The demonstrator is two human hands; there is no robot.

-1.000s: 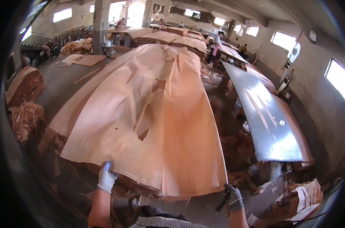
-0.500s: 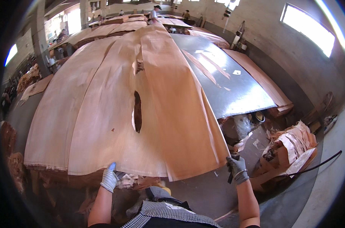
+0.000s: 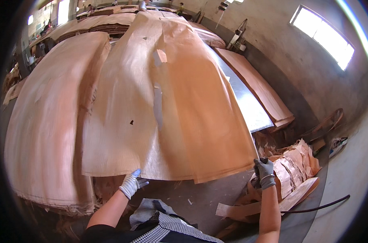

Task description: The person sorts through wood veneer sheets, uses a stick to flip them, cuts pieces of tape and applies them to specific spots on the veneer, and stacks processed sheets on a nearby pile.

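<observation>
A large thin sheet of wood veneer (image 3: 216, 133) stretches away from me, pale on its left part and more orange on its right. Long torn holes run along its middle, and a grey surface shows through them. My left hand (image 3: 131, 184), in a grey-white glove with blue fingertips, grips the near edge, thumb on top and fingers below. At the near right corner, my right hand (image 3: 265, 174) in a dark grey glove is closed on the sheet's edge. Something dark is also in that hand, too small to make out.
To the left lies a tall stack of veneer (image 3: 46, 121). A shiny metal tabletop (image 3: 248, 105) shows right of the sheet, beside another veneer stack (image 3: 259, 87). Veneer scraps (image 3: 295, 170) are heaped on the floor by my right hand. A person (image 3: 143, 5) is at the far end.
Both hands have moved right with the veneer sheet. It has slid off the left stack and now covers much of the metal tabletop.
</observation>
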